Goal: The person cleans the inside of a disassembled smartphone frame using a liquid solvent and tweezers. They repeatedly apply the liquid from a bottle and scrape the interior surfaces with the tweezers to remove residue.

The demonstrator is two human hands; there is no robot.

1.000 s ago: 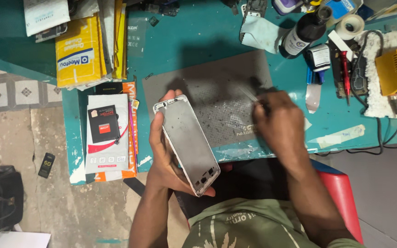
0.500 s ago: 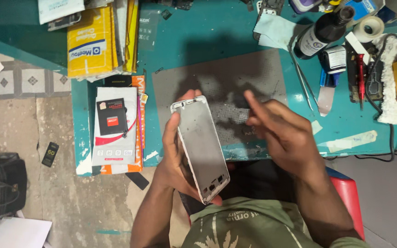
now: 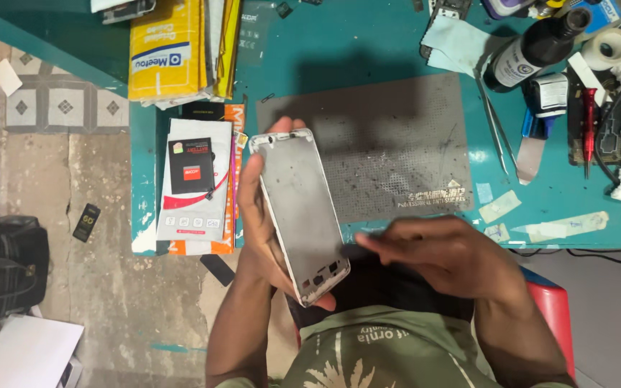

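**Bench inventory: bare phone frame in hand over teal worktable**

- Left hand (image 3: pixel 264 237): curled around the long left edge of a silver phone frame (image 3: pixel 300 212), fingertips at its far end, thumb at its near end. Firm hold; the frame is tilted, lifted off the table at the near edge of the bench.
- Phone frame: bare grey inner plate facing up, no screen or board seen in it; small cut-outs at the near end. By the look of it the stripping is done and any refitting is not yet begun.
- Right hand (image 3: pixel 443 255): just right of the frame's near end, fingers loosely together and pointing left toward it, apart from the frame. Whether they pinch anything small cannot be told.
- Grey work mat (image 3: pixel 389 154): beyond the hands, speckled with debris.
- Tweezers (image 3: pixel 496 126): right of the mat, lying untouched.
- Dark bottle (image 3: pixel 533 47): far right, on its side.
- Tape roll (image 3: pixel 607 44): far right corner.
- Red screwdriver (image 3: pixel 589 126): right edge.
- Boxed battery pack (image 3: pixel 194 183): left of the frame, atop orange packets.
- Yellow packets (image 3: pixel 174 47): far left.
- Black bag (image 3: pixel 1 269): on the floor, left.
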